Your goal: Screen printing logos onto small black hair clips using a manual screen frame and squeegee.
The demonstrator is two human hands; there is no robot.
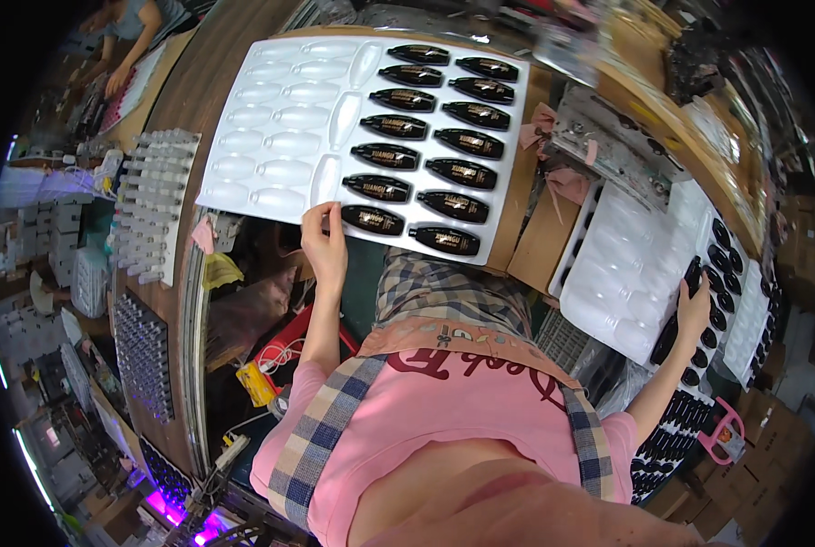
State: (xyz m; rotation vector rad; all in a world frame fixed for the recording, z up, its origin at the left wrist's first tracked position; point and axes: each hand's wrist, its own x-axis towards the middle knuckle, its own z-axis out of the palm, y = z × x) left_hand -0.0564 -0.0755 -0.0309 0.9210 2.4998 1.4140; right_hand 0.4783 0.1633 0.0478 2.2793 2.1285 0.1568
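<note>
A white moulded plastic tray lies in front of me. Glossy black bottle-shaped pieces with gold print fill two columns on its right side, while the hollows on its left hold nothing. At the near edge of this tray, my left hand is closed, thumb and fingers pinched on the rim. Far to my right, my right hand is closed around a dark bottle-shaped piece, partly hidden by the fingers. Beneath that hand, more black pieces sit in rows beside a second white tray.
Left of the tray, a rack of pale upright pieces and a rack of dark ones stand on the brown bench. Cardboard and a metal fixture lie to the right. Another person's arm shows at far left.
</note>
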